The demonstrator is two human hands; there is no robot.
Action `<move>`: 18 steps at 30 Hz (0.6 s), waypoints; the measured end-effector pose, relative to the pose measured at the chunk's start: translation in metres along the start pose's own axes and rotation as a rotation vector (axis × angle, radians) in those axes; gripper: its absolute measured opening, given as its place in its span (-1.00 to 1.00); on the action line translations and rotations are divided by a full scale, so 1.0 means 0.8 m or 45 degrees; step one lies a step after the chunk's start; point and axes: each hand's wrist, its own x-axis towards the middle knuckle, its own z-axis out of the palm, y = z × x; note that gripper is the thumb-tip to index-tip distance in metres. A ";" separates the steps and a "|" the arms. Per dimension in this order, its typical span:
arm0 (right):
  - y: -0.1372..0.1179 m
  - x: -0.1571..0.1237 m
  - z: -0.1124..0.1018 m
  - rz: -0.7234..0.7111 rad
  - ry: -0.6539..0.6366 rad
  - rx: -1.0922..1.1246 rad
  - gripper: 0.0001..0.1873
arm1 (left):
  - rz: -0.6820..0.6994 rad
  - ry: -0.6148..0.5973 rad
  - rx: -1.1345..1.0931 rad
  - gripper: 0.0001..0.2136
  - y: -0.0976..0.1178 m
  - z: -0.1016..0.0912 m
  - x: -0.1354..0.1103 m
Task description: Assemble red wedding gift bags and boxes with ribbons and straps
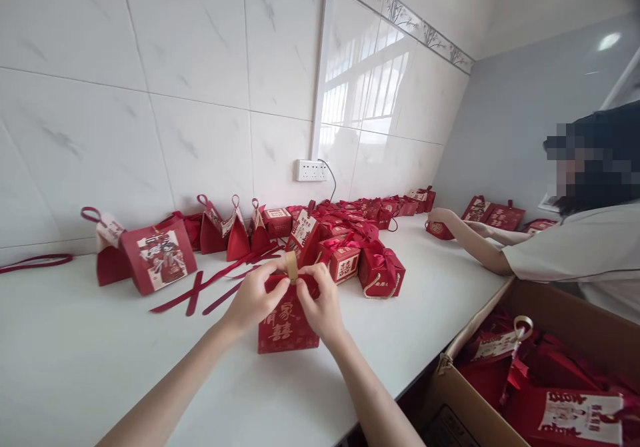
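The red box [289,332] is in the middle of the white table [85,373], right in front of the person. Its bottom looks like it sits on the table, so the hands probably don't have to carry its weight. The left hand [260,295] pinches one side of the top, and the right hand [320,300] pinches the other. Both thumbs meet by the gold loop [291,265], which stands up from the top edge. Pinching from two sides likely keeps the top pressed together and the loop straight (fingers hide just how the loop goes in).

Behind the left hand, loose ribbons [195,291] lie flat, maybe to be easy to grab. Pointy boxes [237,239] stand near the wall with their loops up, which seems to leave the front of the table for working. Bow boxes [383,270] crowd together behind the right hand, perhaps to save room.

Farther right, another person [565,253] has their hands by a small red box [440,230]. A big cardboard box [480,403] is beside the table, with more red packs [530,407] inside, close to both people.
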 end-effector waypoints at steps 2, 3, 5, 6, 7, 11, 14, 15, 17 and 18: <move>-0.001 0.000 0.000 0.020 -0.003 0.022 -0.90 | 0.001 0.001 0.028 -0.83 0.001 -0.001 0.000; -0.002 0.000 0.000 0.029 -0.010 0.037 -0.89 | 0.001 -0.001 0.042 -0.83 0.001 -0.002 0.000; -0.004 0.001 -0.001 0.033 -0.026 0.068 -0.88 | -0.011 -0.005 0.074 -0.82 0.000 -0.004 0.000; -0.005 0.001 -0.001 0.031 -0.034 0.085 -0.88 | -0.022 -0.001 0.093 -0.81 -0.001 -0.005 0.000; -0.005 0.001 -0.002 0.027 -0.041 0.104 -0.87 | -0.036 0.000 0.111 -0.80 -0.001 -0.006 0.000; -0.008 0.000 -0.003 0.042 -0.065 0.160 -0.82 | -0.089 0.016 0.133 -0.78 -0.001 -0.005 -0.002; -0.009 -0.001 -0.005 0.060 -0.104 0.182 -0.78 | -0.162 0.092 0.099 -0.78 0.001 -0.003 -0.003; -0.009 -0.002 -0.005 0.064 -0.119 0.189 -0.76 | -0.188 0.107 0.100 -0.77 0.001 -0.003 -0.004; -0.010 -0.003 -0.007 0.078 -0.145 0.201 -0.74 | -0.229 0.089 0.128 -0.76 -0.003 -0.005 -0.006; -0.010 -0.003 -0.007 0.086 -0.152 0.206 -0.74 | -0.241 0.072 0.150 -0.76 -0.006 -0.006 -0.006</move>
